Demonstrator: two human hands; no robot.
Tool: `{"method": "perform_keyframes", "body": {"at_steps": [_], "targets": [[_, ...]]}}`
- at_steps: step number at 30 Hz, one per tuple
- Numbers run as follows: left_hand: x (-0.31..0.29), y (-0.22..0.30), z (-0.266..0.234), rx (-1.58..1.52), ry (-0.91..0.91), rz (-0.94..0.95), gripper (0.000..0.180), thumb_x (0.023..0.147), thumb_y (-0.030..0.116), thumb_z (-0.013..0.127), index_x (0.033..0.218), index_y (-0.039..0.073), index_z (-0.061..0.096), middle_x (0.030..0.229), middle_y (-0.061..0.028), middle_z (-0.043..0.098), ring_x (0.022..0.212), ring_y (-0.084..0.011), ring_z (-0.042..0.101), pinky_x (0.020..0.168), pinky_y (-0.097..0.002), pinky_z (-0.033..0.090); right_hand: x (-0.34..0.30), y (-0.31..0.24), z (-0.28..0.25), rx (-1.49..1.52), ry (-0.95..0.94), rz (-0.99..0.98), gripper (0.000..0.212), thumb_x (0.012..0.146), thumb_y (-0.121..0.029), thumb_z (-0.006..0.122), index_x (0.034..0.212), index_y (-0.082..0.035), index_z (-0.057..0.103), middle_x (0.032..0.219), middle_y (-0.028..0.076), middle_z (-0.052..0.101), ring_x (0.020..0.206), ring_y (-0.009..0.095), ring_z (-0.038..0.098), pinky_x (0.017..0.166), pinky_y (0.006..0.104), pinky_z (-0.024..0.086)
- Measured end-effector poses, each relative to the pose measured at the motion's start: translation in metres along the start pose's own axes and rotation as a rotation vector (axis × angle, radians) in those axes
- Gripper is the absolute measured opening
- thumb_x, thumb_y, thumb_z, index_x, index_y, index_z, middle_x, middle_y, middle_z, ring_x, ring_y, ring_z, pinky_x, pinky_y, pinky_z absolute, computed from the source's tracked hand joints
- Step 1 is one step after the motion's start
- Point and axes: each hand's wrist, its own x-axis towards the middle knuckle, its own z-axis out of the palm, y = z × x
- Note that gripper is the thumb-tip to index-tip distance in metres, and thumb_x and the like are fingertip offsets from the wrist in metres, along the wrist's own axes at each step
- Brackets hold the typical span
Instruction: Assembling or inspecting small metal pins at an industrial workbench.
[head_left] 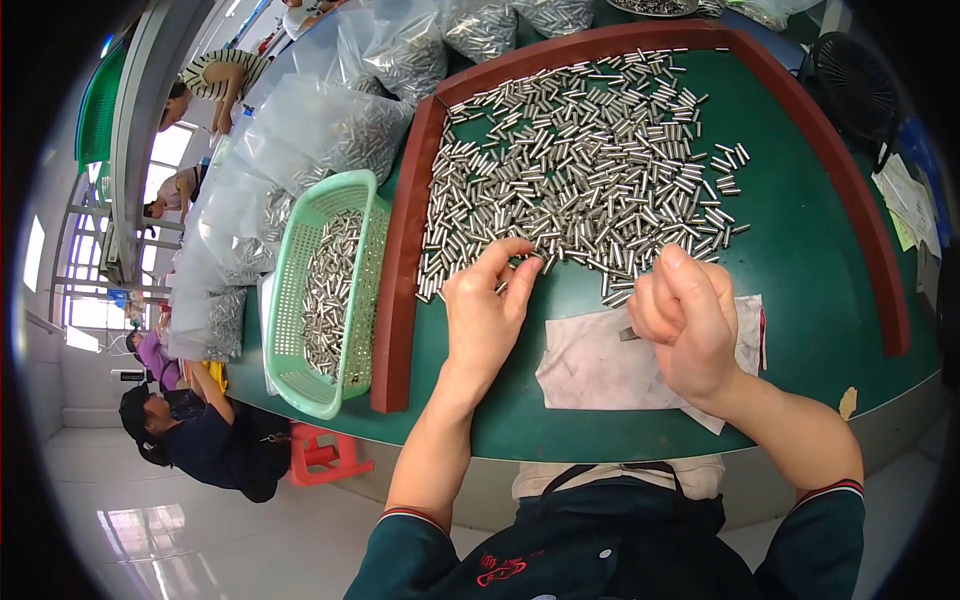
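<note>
Many short, shiny metal pins (570, 150) lie in a loose pile on the green tabletop. At the pile's near edge is my left hand (485, 300), its thumb and index fingertip pinched together. Whatever sits between those fingertips is too small to make out. My right hand (690, 325) is raised over a stained white cloth (590, 375), fingers curled into a fist. A metal pin (628, 334) sticks out at the little-finger side of that fist; the inside of the fist is hidden.
Dark red rails (405, 290) border the work area. Left of them stands a green plastic basket (278, 330) holding more pins. Bulging clear bags (360, 130) of pins line the far left. A black fan (850, 85) stands far right. Co-workers (205, 430) are at the left.
</note>
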Motion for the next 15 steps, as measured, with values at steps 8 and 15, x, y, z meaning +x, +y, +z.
{"method": "perform_keyframes", "body": {"at_steps": [8,15], "targets": [[0.004,-0.004,0.013,0.174,-0.014,0.139,0.017,0.069,0.010,0.066,0.077,0.003,0.053,0.047,-0.0064,0.046,0.040,-0.0223,0.046,0.040,-0.0320,0.036,0.000,-0.001,0.000,-0.002,-0.024,-0.005,0.043,0.087,-0.020,0.034,0.047,-0.011,0.023,0.038,-0.002,0.023,0.037,0.006,0.014,0.037,0.0236,0.015],[0.001,-0.003,-0.006,-1.217,-0.330,-0.544,0.007,0.081,0.010,0.054,0.078,0.005,0.049,0.061,-0.0018,0.050,0.044,-0.0024,0.030,0.041,-0.0160,0.023,-0.001,-0.001,-0.003,0.020,-0.017,0.007,0.042,0.088,-0.018,0.035,0.048,-0.010,0.025,0.041,-0.003,0.025,0.039,0.005,0.018,0.038,0.0227,0.016]]}}
